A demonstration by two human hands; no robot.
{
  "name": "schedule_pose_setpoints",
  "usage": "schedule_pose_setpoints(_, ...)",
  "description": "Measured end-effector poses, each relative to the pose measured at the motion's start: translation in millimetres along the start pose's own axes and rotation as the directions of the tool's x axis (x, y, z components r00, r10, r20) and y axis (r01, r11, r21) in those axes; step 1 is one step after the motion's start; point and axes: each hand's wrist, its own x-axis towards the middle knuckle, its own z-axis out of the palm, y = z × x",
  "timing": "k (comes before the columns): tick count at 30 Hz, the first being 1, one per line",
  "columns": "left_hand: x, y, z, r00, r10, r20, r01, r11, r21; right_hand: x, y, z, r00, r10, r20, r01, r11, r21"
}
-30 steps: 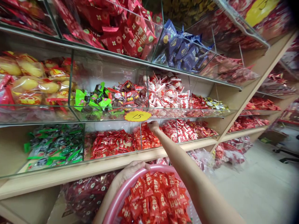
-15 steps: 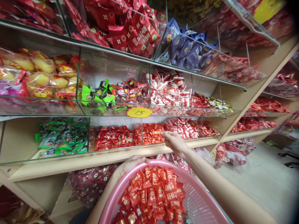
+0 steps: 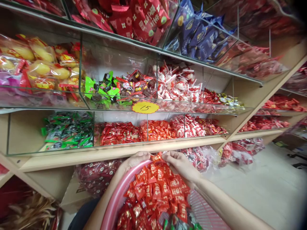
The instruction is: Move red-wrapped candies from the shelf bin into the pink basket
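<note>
A pink plastic basket sits low in front of me, heaped with small red candy packets. My left hand grips the basket's far rim. My right hand lies on the top of the candy heap at the far rim, fingers curled over the packets near one raised red packet. Straight above, behind glass, is the shelf compartment of the same red packets.
Glass-fronted shelves hold green packets, white-red sweets, yellow cakes and blue packs. A yellow price tag marked 15 hangs on the middle shelf. Clear bags of sweets sit under the wooden ledge; floor shows at right.
My right hand drew back from the red-packet compartment on the lower shelf and came down onto the heap in the basket. The view tilted slightly downward. My left hand stayed on the rim.
</note>
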Motion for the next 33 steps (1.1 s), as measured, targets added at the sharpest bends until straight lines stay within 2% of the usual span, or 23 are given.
schedule_pose_setpoints(6, 2.7, -2.5, -3.0, 0.999, -0.031, -0.021, 0.03, 0.998, -0.055, 3.0, 1.2, 9.1, 0.999, -0.017, -0.049, 0.017, 1.0, 0.012)
schedule_pose_setpoints(12, 4.1, -3.1, -3.7, 0.992, -0.103, -0.072, 0.102, 0.995, -0.014, 2.9, 3.0, 10.3, 0.998, -0.001, -0.062, 0.001, 1.0, 0.009)
schedule_pose_setpoints(21, 3.3, -2.9, -4.0, 0.992, -0.079, -0.093, 0.083, 0.996, 0.044, 3.4, 8.3, 6.2, 0.998, 0.024, -0.055, -0.022, 0.999, 0.036)
schedule_pose_setpoints(25, 1.4, -0.1, -1.4, 0.993, -0.1, -0.057, 0.101, 0.995, 0.006, 2.2, 7.0, 4.4, 0.997, 0.028, -0.078, -0.026, 0.999, 0.027)
schedule_pose_setpoints(28, -0.1, 3.1, 1.4, 0.997, -0.073, -0.016, 0.072, 0.997, -0.039, 1.1, 6.0, 2.6, 0.995, 0.026, -0.096, -0.026, 1.0, 0.002)
schedule_pose_setpoints(33, -2.0, 8.0, 4.0, 0.999, -0.046, -0.003, 0.046, 0.999, 0.009, 1.7, 9.3, -2.1, 0.992, -0.015, -0.123, 0.004, 0.996, -0.093)
